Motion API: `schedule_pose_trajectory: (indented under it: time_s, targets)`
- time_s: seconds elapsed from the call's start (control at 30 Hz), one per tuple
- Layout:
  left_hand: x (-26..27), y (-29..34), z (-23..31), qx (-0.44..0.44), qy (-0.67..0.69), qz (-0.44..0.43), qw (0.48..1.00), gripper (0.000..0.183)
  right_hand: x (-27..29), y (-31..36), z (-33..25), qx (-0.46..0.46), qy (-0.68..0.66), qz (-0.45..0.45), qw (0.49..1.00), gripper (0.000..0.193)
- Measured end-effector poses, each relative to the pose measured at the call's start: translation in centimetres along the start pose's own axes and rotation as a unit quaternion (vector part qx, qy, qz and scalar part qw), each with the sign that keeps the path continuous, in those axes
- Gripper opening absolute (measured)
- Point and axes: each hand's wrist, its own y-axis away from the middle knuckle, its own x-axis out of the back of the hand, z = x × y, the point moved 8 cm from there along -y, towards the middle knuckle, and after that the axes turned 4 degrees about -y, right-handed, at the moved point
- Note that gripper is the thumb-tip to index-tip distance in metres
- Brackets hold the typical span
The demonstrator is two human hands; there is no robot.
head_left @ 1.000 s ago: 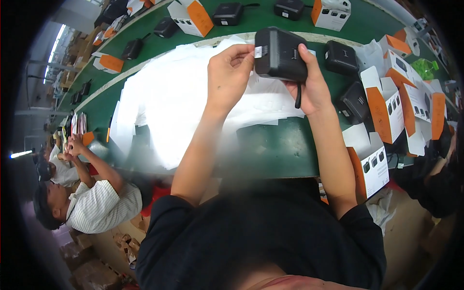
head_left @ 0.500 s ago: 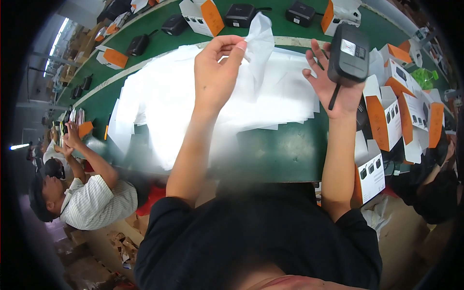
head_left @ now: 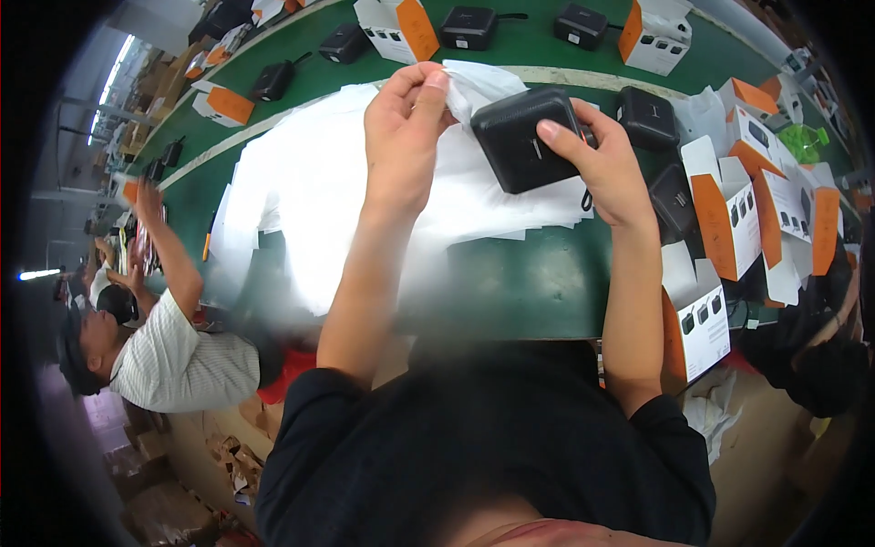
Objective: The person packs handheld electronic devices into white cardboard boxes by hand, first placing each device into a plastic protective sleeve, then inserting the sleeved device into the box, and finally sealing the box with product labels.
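My left hand [head_left: 406,137] pinches a thin white translucent bag [head_left: 478,80] by its edge, thumb against the fingers. My right hand [head_left: 612,169] grips a black, rounded, box-shaped device [head_left: 519,150] with a strap loop hanging below it, thumb on its face. The device's far left corner meets the bag; I cannot tell whether any of it is inside. Below both hands a wide pile of thin white sheets or bags [head_left: 319,182] covers the green table [head_left: 538,287].
Two more black devices [head_left: 647,118] lie right of my right hand. Open white-and-orange boxes [head_left: 729,219] crowd the right side. More devices [head_left: 468,27] and boxes [head_left: 396,32] stand along the far strip. A person in a striped shirt [head_left: 187,360] works at the left.
My right hand has swung left with the black device, now turned to show its other face and closed on by the fingers. My left hand has lowered the bag toward it.
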Motion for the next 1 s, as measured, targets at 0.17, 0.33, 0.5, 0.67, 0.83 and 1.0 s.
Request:
schedule_pose_trajectory:
  time_s: [0.17, 0.33, 0.5, 0.67, 0.83, 1.0]
  targets:
    - [-1.2, 1.3, -2.2, -0.008, -0.167, -0.057, 0.984, 0.021, 0.1, -0.9, 2.0, -0.008, -0.017, 0.098, 0.995, 0.054]
    - [-1.2, 3.0, -3.9, -0.029, -0.312, -0.032, 0.949, 0.019, 0.3, -0.7, 1.7, 0.016, 0.049, 0.124, 0.991, 0.052]
    - [-3.8, 4.9, -2.2, -0.233, -0.444, -0.055, 0.864, 0.018, 0.3, -0.8, 2.7, 0.04, -0.002, 0.161, 0.986, 0.049]
    - [-5.4, 5.2, -3.1, -0.243, -0.362, -0.018, 0.9, 0.015, -0.6, -0.7, 5.3, 0.063, -0.117, 0.237, 0.962, 0.052]
    - [-5.0, 4.3, -1.5, -0.322, -0.473, 0.011, 0.82, 0.016, -0.4, -0.4, 5.7, 0.046, -0.215, 0.281, 0.934, 0.049]
    - [-5.8, 4.8, -4.7, -0.331, -0.466, -0.046, 0.819, 0.019, -0.5, -0.4, 5.7, 0.08, -0.191, 0.317, 0.925, 0.04]
